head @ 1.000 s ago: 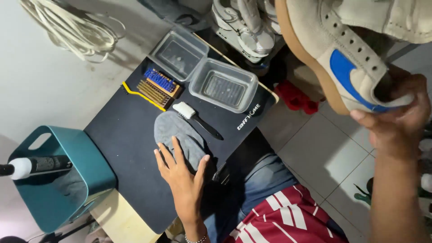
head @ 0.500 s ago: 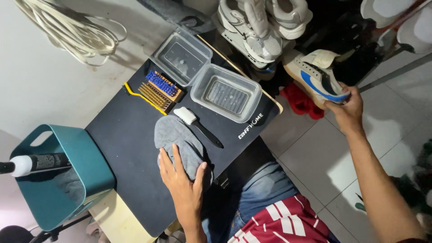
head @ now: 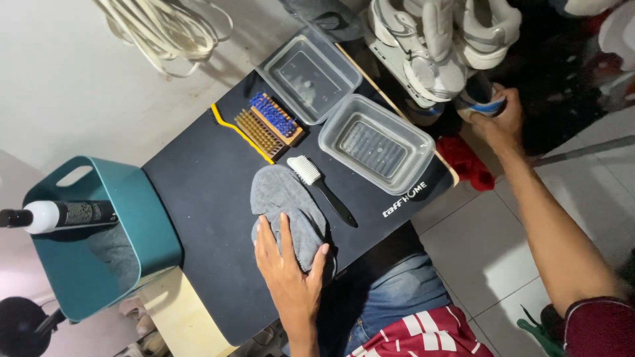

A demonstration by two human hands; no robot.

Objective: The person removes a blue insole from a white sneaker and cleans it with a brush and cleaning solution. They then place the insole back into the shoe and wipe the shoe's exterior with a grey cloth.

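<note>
Evidently the person is between shoes: the left hand [head: 291, 277] lies flat, fingers spread, on a grey felt-like insole [head: 289, 210] resting on the black mat-covered surface [head: 198, 218], while the right hand [head: 497, 122] reaches away to the far right, its grip closed round the heel of a white and blue sneaker [head: 481, 100] set down among other footwear on the floor. Judging by this, the step in hand is parking the shoe while the insole is kept in place; the following move would call for a freed right hand and a steady left. Just beyond the left grip lies one white-bristled black-handled brush [head: 323, 188], farther on two small brushes, one brass-bristled [head: 254, 132], one blue-bristled [head: 276, 116], and two clear plastic tubs [head: 374, 142]. Left of it stands one teal basket [head: 99, 231] holding a white-capped black bottle [head: 63, 215].
</note>
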